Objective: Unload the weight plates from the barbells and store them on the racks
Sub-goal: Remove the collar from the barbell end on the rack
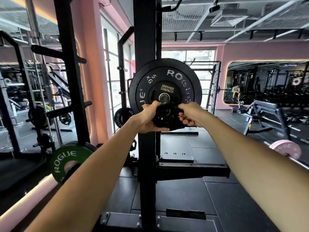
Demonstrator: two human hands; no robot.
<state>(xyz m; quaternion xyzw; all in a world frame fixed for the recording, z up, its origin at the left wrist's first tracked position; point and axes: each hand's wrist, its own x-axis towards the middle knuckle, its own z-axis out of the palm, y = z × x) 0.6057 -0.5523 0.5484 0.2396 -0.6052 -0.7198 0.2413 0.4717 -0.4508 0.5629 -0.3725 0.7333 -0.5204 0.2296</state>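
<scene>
A black Rogue 5 kg plate (pixel 180 76) hangs on the barbell sleeve (pixel 164 97) in front of the rack upright (pixel 144 47). A smaller black Hammer Strength plate (pixel 167 89) sits outside it on the same sleeve. Just below the sleeve's end, a small black plate or collar (pixel 166 116) is gripped from both sides: my left hand (pixel 148 118) on its left edge, my right hand (pixel 190 115) on its right. I cannot tell whether this piece still touches the sleeve.
A green Rogue plate (pixel 66 162) rests low at left. Another black Rogue plate (pixel 122 117) hangs behind the upright. Storage pegs (pixel 66 56) stick out of the left rack. A pink plate (pixel 286 149) on a barbell lies on the floor at right, near a bench (pixel 265 113).
</scene>
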